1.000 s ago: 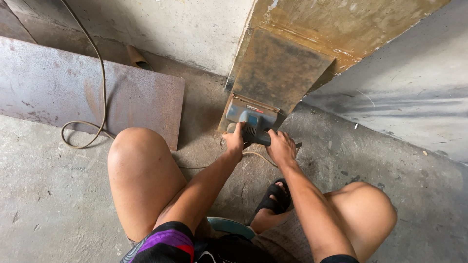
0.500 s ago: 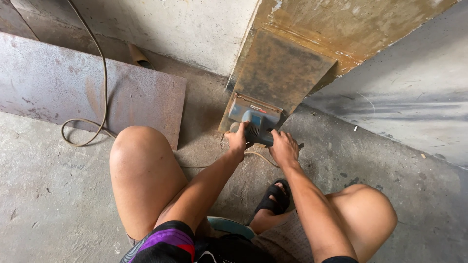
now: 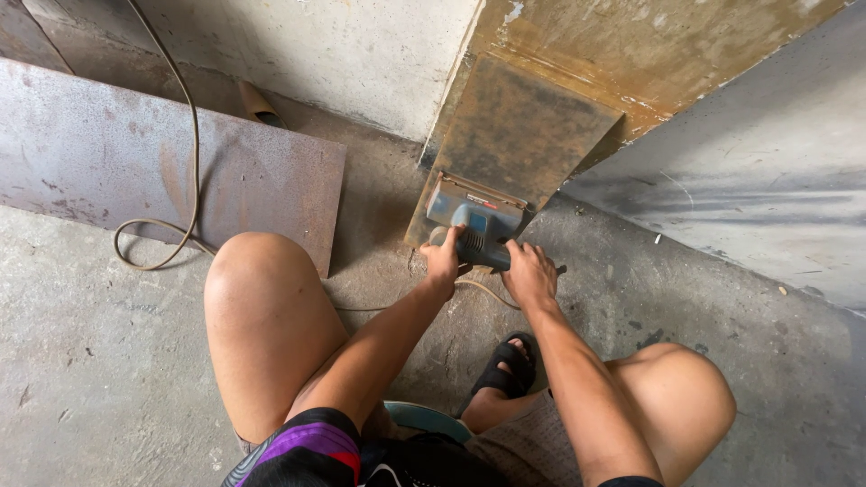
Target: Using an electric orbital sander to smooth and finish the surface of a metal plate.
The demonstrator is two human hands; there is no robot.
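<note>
A blue-grey electric sander [image 3: 474, 221] rests flat against the lower end of a rusty brown metal plate [image 3: 523, 131] that leans on the wall. My left hand [image 3: 445, 257] grips the sander's body from the left. My right hand [image 3: 530, 273] is closed around its dark rear handle. The sander's thin cord [image 3: 483, 289] loops on the floor below my hands. I am squatting, with both knees on either side of my arms.
A large rusty steel sheet [image 3: 162, 167] lies on the concrete floor to the left, with a tan cable [image 3: 185, 126] looped over it. A grey painted panel [image 3: 758, 171] slants at the right. My sandalled foot [image 3: 505, 365] is below the hands.
The sander has slid slightly up the plate with both hands still on it. The view has shifted a little downward.
</note>
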